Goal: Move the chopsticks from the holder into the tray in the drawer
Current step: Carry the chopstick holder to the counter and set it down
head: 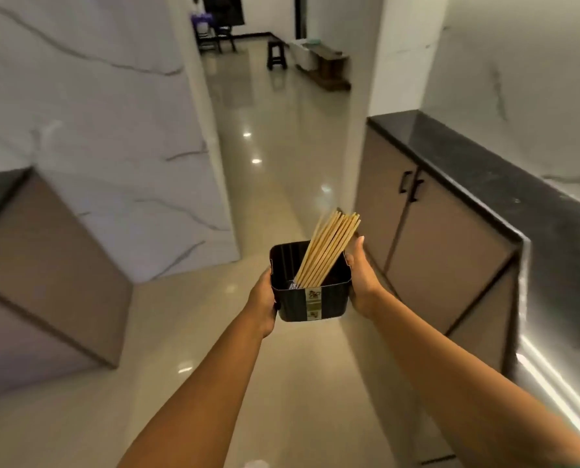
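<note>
A black square holder (310,307) with a label on its near side is held out in front of me above the floor. Several pale wooden chopsticks (329,251) stand in it, leaning to the right over its far right corner. My left hand (263,305) grips the holder's left wall. My right hand (361,282) grips its right wall, thumb up beside the chopsticks. No drawer or tray is in sight.
A black countertop (484,177) over brown cabinet doors (427,244) runs along the right. Another brown cabinet (38,271) stands at the left under a marble wall (96,130). A glossy floor corridor (275,157) leads ahead to a room with dark stools (276,55).
</note>
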A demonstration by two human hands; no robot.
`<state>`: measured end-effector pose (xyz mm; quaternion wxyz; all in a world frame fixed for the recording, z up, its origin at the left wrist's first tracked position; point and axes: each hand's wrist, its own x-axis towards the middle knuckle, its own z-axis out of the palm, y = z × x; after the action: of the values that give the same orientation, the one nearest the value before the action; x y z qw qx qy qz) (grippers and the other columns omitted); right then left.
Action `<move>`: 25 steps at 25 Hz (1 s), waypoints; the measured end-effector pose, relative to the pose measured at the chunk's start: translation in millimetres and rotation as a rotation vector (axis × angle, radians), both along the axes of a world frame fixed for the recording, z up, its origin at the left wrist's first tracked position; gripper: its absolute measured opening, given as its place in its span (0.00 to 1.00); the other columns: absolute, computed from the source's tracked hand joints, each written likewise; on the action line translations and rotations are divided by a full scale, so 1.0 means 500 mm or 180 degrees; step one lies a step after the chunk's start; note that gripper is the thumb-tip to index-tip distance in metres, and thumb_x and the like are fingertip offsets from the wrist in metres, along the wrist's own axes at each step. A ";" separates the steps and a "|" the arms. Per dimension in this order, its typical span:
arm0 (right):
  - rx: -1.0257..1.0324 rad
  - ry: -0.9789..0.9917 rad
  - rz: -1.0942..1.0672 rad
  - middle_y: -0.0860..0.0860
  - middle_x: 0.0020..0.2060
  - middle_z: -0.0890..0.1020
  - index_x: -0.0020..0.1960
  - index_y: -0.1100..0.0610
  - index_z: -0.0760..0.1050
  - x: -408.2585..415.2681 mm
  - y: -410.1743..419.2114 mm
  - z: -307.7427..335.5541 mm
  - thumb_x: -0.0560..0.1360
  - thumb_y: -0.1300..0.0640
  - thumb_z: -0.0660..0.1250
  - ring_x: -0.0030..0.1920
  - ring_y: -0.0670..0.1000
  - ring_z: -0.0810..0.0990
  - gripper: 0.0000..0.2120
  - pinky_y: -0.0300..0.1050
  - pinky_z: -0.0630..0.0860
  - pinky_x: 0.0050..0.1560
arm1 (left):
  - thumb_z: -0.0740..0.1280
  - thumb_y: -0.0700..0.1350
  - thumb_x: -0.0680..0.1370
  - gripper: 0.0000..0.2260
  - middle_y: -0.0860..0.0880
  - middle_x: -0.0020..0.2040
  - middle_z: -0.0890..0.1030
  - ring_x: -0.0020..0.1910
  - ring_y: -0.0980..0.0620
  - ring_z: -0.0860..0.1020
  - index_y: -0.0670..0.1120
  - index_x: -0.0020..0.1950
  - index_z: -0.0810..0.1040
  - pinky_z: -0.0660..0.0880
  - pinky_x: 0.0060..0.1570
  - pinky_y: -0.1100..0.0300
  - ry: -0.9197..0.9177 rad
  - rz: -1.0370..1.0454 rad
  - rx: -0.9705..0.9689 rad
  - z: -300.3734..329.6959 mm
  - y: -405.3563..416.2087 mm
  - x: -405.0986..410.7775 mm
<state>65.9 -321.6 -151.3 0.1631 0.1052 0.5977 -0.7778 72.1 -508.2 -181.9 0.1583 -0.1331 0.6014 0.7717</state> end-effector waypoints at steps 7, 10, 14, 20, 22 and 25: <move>0.0043 -0.0075 0.1487 0.51 0.57 0.82 0.63 0.51 0.75 0.140 -0.575 -0.024 0.76 0.30 0.40 0.56 0.50 0.80 0.37 0.44 0.74 0.51 | 0.55 0.58 0.79 0.16 0.54 0.48 0.85 0.54 0.50 0.78 0.54 0.55 0.80 0.73 0.43 0.57 -0.0241 0.1637 -0.0095 -0.011 -0.526 0.317; -0.0007 -0.0074 0.1915 0.49 0.53 0.84 0.59 0.49 0.78 0.248 -0.804 -0.029 0.75 0.29 0.41 0.55 0.49 0.81 0.36 0.46 0.75 0.52 | 0.55 0.59 0.80 0.18 0.53 0.49 0.85 0.53 0.51 0.79 0.53 0.57 0.79 0.75 0.41 0.58 -0.0273 0.2146 -0.0132 0.016 -0.714 0.479; -0.0226 -0.0086 0.2579 0.51 0.59 0.82 0.63 0.47 0.77 0.421 -1.091 -0.033 0.73 0.27 0.43 0.63 0.54 0.77 0.36 0.57 0.67 0.68 | 0.54 0.60 0.79 0.19 0.55 0.45 0.85 0.52 0.52 0.80 0.54 0.55 0.80 0.74 0.43 0.57 -0.0156 0.2783 -0.0261 0.059 -0.929 0.712; -0.0280 -0.0105 0.3661 0.48 0.54 0.85 0.58 0.47 0.79 0.660 -1.422 -0.006 0.74 0.28 0.45 0.61 0.53 0.78 0.33 0.56 0.67 0.66 | 0.54 0.57 0.80 0.16 0.52 0.43 0.86 0.52 0.49 0.80 0.52 0.52 0.79 0.75 0.45 0.54 -0.0136 0.3923 -0.0338 0.092 -1.135 1.011; -0.0287 -0.0179 0.4020 0.47 0.46 0.87 0.52 0.47 0.80 0.733 -1.526 0.006 0.74 0.28 0.46 0.54 0.50 0.80 0.32 0.52 0.71 0.56 | 0.54 0.56 0.81 0.16 0.50 0.48 0.85 0.53 0.48 0.80 0.51 0.54 0.78 0.75 0.47 0.53 -0.0145 0.4291 -0.0321 0.096 -1.196 1.093; -0.0308 -0.0250 0.4531 0.52 0.51 0.86 0.56 0.50 0.80 0.827 -1.672 0.018 0.73 0.27 0.46 0.56 0.53 0.81 0.35 0.52 0.72 0.55 | 0.54 0.57 0.81 0.17 0.47 0.52 0.83 0.53 0.48 0.79 0.50 0.57 0.78 0.75 0.52 0.51 -0.0187 0.4703 -0.0253 0.098 -1.290 1.192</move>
<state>479.6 -1157.5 -142.3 0.6571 -0.2899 0.4799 -0.5039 668.0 -1153.4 -132.9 -0.3912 -0.5294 0.3780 0.6509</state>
